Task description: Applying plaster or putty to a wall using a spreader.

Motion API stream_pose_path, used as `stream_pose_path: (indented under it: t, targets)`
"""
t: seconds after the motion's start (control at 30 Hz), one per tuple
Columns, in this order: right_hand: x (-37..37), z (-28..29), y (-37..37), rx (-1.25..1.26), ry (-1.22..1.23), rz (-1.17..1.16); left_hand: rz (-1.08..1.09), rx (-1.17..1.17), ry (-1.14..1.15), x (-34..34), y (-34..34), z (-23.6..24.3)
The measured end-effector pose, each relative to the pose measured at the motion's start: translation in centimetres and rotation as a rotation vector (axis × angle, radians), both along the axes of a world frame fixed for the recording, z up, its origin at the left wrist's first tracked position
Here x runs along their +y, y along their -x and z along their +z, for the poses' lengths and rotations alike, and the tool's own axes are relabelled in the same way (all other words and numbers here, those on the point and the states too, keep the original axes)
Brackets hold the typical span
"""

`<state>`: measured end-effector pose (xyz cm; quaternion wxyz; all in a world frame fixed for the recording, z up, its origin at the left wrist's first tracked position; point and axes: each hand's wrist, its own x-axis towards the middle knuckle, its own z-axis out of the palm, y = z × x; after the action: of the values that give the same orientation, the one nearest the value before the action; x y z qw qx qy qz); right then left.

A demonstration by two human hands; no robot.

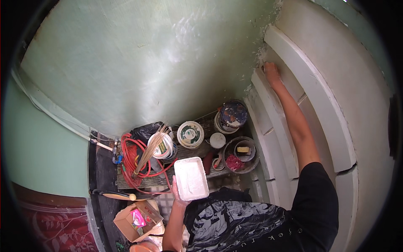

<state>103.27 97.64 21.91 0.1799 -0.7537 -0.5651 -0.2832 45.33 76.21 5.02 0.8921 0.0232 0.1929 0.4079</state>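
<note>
Head view: our left hand [178, 195] grips 1 tray [205, 178] of white paste [191, 178] by its left side, at near centre. Well apart, at far right, our right hand [272, 73] curls at a shelf [275, 115]; we cannot tell whether it clamps anything.

right hand [272, 73] high, left hand [176, 194] low

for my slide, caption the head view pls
Left hand holds a white tray while the right hand reaches to pale shelves beside a green wall.
</note>
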Motion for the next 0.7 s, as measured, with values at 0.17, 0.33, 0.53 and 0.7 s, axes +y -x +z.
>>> stream_pose_path:
  t: [0.17, 0.33, 0.53, 0.7]
  targets:
    - [0.7, 1.1, 0.8, -0.144, -0.095, 0.012, 0.045, -0.011, -0.04, -0.8, -0.6, 1.0]
    - [0.0, 1.4, 0.1, -0.032, 0.035, 0.029, 0.088, -0.039, 0.011, -1.3, -0.4, -0.4]
    - [-2.2, 2.3, 2.6, -0.086, -0.065, -0.047, 0.078, -0.071, 0.013, -1.5, 0.2, -0.3]
    - [-3.6, -0.3, 1.5, -0.002, -0.124, 0.001, 0.078, -0.046, -0.121, -0.8, -0.3, 1.3]
